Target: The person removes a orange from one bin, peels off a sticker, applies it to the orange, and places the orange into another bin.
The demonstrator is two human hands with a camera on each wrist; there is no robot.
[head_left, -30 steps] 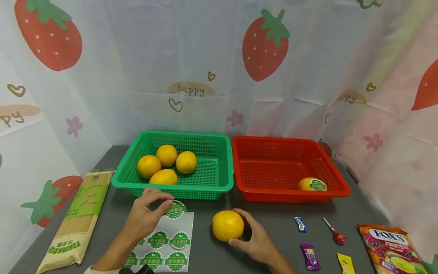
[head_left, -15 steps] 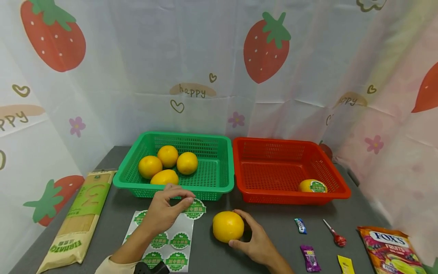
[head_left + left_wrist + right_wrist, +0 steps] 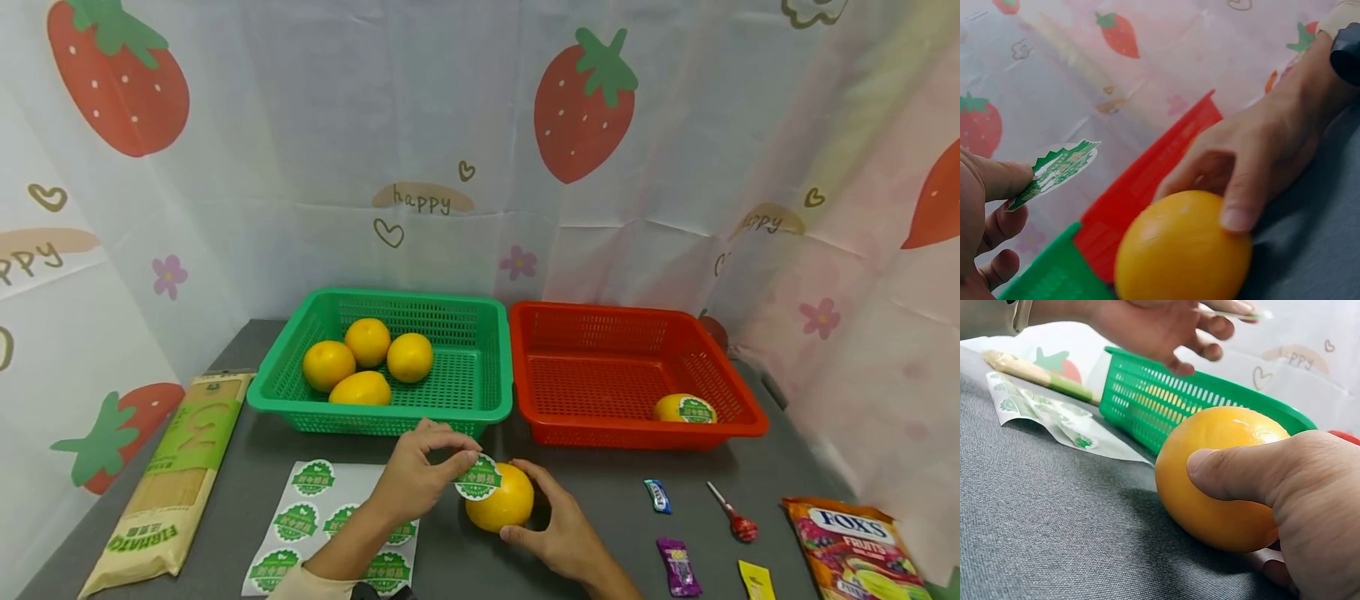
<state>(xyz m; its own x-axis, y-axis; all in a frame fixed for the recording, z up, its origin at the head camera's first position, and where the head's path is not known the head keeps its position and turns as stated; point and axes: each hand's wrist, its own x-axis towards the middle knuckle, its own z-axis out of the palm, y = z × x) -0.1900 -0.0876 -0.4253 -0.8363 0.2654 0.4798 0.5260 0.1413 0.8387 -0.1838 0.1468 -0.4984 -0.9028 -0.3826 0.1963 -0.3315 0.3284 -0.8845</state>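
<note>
Between thumb and index finger, my left hand (image 3: 422, 473) pinches a round green-and-white sticker (image 3: 477, 477) by its edge. In the head view the sticker overlaps the upper left of an orange (image 3: 504, 502); the left wrist view shows it held up, apart from the fruit. My right hand (image 3: 553, 529) grips that orange (image 3: 1219, 478) from the right, its thumb on the near side, on the grey tabletop. Under my left forearm lies a white sheet of matching stickers (image 3: 288, 504), partly hidden by the arm.
Behind stands a green basket (image 3: 450, 414) with several oranges (image 3: 367, 342); beside it, a red basket (image 3: 600, 429) holds one stickered orange (image 3: 667, 406). A noodle package (image 3: 168, 483) lies left. Small candies (image 3: 678, 567), a lollipop (image 3: 742, 527) and a FOX'S bag (image 3: 858, 546) lie right.
My left hand has carried the sticker rightward from above the sheet to the orange, baring more of the sheet's left side. My right hand and the orange have stayed in place.
</note>
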